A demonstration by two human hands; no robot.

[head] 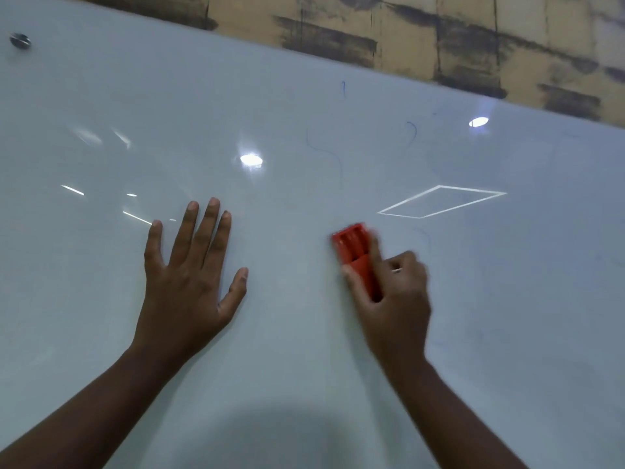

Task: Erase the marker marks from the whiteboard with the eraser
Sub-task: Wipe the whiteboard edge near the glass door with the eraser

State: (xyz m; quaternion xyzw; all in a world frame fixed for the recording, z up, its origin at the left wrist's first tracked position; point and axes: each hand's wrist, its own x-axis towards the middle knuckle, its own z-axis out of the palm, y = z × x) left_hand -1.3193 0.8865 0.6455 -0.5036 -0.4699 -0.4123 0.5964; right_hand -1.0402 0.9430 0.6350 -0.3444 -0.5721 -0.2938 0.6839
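Red plastic, ridged along its back, marks out the rectangular whiteboard eraser [355, 257], which lies against the glossy white whiteboard [304, 333] a little right of the middle of the view. The person's right hand [392, 296] grips it from the near side, thumb on its left edge and the other fingers curled over its right edge, so that only the far end of the eraser shows past the knuckles. Hand and eraser are both slightly blurred.

Well to the left, the left hand [191, 275] rests flat on the board with its fingers straight and spread, thumb angled out to the right, holding nothing. Both bare forearms reach in from the near edge of the view.

Thin blue marker marks [326, 154] are on the board beyond the eraser: a wavy line just far of it, a short stroke farther off, and a small hooked curve to the right. Fainter smudges lie right of the right hand, too pale to make out.

Bright ceiling-light reflections [251, 160] dot the surface, one a slanted four-sided outline just far-right of the eraser. A small round metal fixing [20, 40] sits at the board's far left corner. Behind the far edge runs a tan wall with dark stained patches [439, 38].
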